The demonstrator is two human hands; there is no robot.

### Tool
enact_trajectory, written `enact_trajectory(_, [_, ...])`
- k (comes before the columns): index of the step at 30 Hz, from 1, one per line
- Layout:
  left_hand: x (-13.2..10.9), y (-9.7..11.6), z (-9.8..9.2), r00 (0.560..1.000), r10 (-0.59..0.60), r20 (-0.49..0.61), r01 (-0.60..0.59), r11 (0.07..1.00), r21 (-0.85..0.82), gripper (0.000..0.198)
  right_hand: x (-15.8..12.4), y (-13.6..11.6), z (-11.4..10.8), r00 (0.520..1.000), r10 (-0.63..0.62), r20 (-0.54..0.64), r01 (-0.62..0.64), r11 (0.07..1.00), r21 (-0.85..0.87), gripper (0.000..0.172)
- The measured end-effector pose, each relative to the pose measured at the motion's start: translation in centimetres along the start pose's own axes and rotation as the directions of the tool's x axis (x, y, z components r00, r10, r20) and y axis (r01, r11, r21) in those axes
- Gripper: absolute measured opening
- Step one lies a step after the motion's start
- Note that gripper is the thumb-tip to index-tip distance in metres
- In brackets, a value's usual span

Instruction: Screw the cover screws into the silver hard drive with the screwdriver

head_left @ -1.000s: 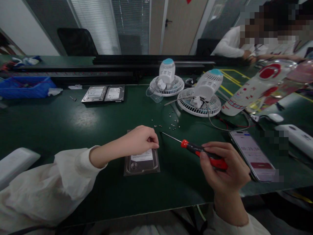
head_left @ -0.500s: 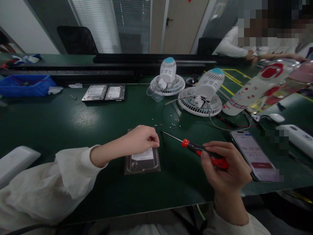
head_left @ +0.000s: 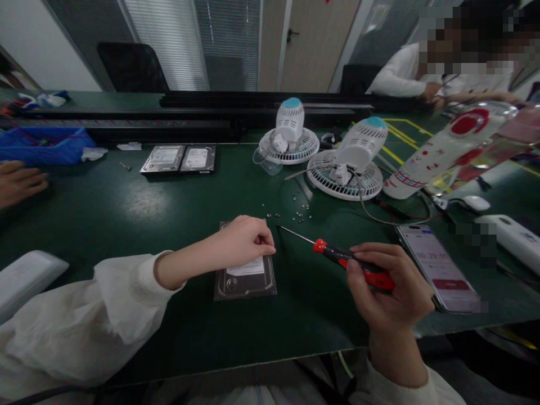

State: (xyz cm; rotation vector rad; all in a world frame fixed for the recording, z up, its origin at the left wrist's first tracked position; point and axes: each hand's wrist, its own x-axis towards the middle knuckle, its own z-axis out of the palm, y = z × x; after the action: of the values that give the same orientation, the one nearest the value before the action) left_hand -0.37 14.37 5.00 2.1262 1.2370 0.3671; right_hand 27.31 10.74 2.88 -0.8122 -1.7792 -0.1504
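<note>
A hard drive [head_left: 247, 285] with a white label lies flat on the green table in front of me. Over its upper part is my left hand [head_left: 247, 241], fingers curled and closed; whatever they pinch, if anything, is hidden. My right hand [head_left: 388, 287] is closed round the red and black handle of a screwdriver [head_left: 337, 256]. The screwdriver's shaft points left, its tip close to the left fingertips and apart from the drive. Just beyond the tip, several tiny screws [head_left: 300, 214] are scattered on the table.
Two more hard drives [head_left: 181, 159] lie farther back, near a blue bin [head_left: 50, 145]. Two white fans [head_left: 346, 174] and a bottle [head_left: 422, 163] stand behind the screws. A phone [head_left: 436, 267] lies right of my right hand. Another person's hand [head_left: 19, 183] is at the left edge.
Another person's hand has come into view at the left edge, by the blue bin. Both my hands and the screwdriver stay practically where they were.
</note>
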Motion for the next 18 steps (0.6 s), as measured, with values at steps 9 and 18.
enact_trajectory(9, [0.09,-0.63,-0.31,0.999,0.012,0.040,-0.009,0.997,-0.075,0.017,0.07,-0.21,0.11,1.000,-0.008,0.006,0.008,1.000,-0.011,0.025])
enact_trajectory(18, [0.15,-0.80,-0.71,0.997,0.022,0.072,-0.016,0.996,-0.082,0.020,-0.10,0.04,-0.02,1.000,0.007,0.006,-0.007,1.000,0.006,0.026])
